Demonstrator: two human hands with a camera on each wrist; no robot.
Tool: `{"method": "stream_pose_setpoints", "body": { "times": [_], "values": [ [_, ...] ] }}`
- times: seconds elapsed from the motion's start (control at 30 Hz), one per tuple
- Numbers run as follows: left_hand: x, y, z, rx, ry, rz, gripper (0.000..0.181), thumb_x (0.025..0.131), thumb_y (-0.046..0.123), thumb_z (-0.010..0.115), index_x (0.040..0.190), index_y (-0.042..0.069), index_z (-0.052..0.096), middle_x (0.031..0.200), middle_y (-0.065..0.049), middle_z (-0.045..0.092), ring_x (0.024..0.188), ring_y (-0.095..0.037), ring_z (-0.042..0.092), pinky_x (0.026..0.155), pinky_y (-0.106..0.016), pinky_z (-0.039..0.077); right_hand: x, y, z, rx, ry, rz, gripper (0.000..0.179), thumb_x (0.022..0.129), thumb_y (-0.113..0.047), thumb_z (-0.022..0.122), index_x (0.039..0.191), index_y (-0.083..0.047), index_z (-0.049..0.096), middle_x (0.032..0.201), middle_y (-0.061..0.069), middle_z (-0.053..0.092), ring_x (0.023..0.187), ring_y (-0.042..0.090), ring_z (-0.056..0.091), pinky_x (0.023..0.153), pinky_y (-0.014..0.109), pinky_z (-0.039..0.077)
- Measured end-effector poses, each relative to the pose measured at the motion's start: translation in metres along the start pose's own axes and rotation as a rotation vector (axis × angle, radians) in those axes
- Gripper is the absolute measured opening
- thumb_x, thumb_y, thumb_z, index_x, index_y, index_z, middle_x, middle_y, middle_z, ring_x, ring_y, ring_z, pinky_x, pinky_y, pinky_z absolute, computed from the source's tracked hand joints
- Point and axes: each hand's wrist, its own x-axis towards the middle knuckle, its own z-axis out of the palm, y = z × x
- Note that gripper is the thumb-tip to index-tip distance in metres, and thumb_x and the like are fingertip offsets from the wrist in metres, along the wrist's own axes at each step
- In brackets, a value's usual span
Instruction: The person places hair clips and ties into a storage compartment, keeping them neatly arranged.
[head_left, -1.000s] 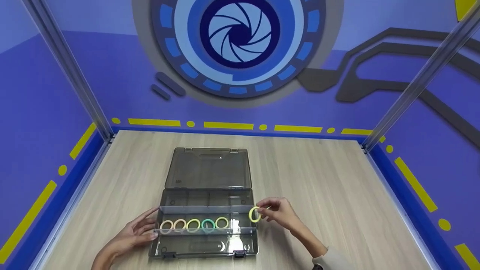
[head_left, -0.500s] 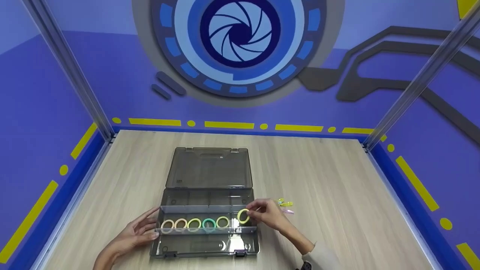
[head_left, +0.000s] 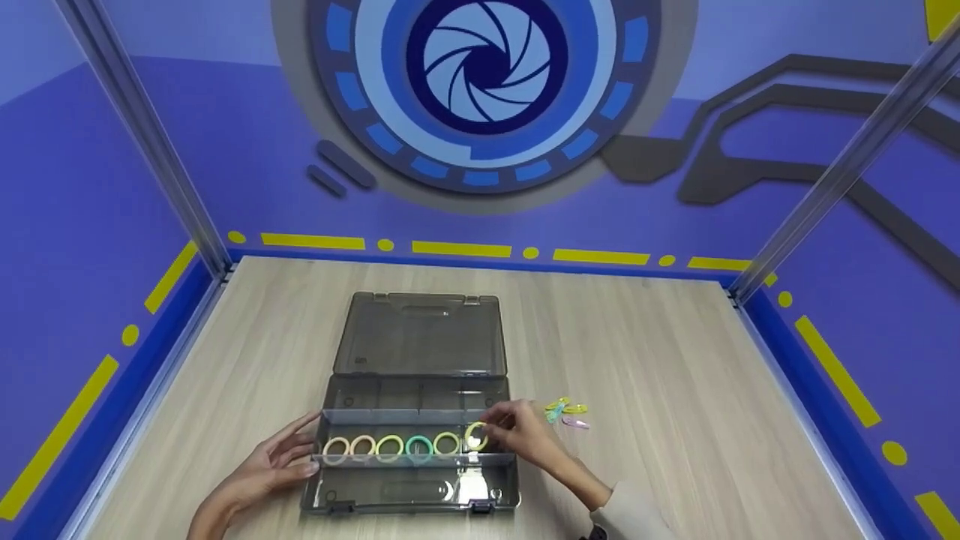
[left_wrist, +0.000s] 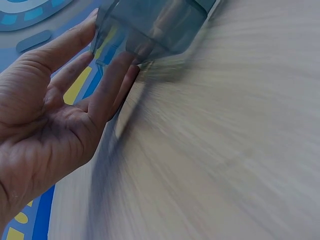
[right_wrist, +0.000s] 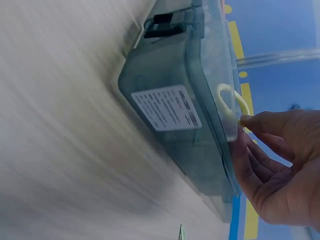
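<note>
Thumb and fingers of a right hand (head_left: 525, 433) pinch a yellow ring (head_left: 467, 437) in the middle compartment of a smoky box (head_left: 356, 493), just right of five other rings (head_left: 406, 448) in a row. The grip sits at the ring's right side, probably to keep its left side free of the neighbours; whether it touches the compartment floor cannot be told. The five stand beside a clear divider (head_left: 349, 461), which likely helps keep them from toppling forward. Opposite, a left hand (head_left: 264, 466) spreads loosely extended fingers against the box's left side, seemingly to steady it. The lid (head_left: 420, 349) is folded back on the table (head_left: 637, 360), leaving the compartments exposed from above. Small clips (head_left: 576, 409) in yellow, turquoise and pink lie to the right, perhaps placed there for easy reach. The right wrist view shows a printed label (right_wrist: 167, 107) on the box's outer wall.
</note>
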Motion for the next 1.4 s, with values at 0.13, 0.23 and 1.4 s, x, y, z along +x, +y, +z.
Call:
{"method": "stream_pose_setpoints", "body": {
  "times": [0.13,0.23,1.4],
  "values": [
    [-0.001,0.000,0.000,0.010,0.000,0.004,0.086,0.096,0.009,0.070,0.163,0.007,0.016,0.151,-0.028,0.040,0.129,-0.012,0.053,0.099,-0.023,0.052,0.004,-0.005,0.007,-0.086,0.009,-0.016,0.008,0.090,0.000,0.073,0.096,0.001,0.077,0.084,0.011,0.077,0.068,0.007,0.068,0.060,0.018,0.054],
    [-0.001,-0.001,0.000,0.014,0.004,0.001,0.086,0.096,0.009,0.070,0.164,0.008,0.017,0.151,-0.027,0.041,0.129,-0.012,0.053,0.100,-0.023,0.051,0.006,-0.007,0.013,-0.178,0.039,-0.019,0.007,0.088,0.000,0.074,0.094,-0.001,0.078,0.084,0.009,0.078,0.069,0.009,0.070,0.061,0.018,0.055],
    [0.000,0.000,0.000,0.024,0.021,-0.020,0.087,0.096,0.012,0.070,0.164,0.009,0.016,0.152,-0.030,0.038,0.134,-0.024,0.050,0.098,-0.023,0.051,-0.007,-0.012,0.007,-0.189,0.057,-0.037,0.006,0.090,-0.003,0.073,0.094,-0.003,0.078,0.083,0.005,0.077,0.068,0.002,0.064,0.060,0.019,0.053]
  ]
}}
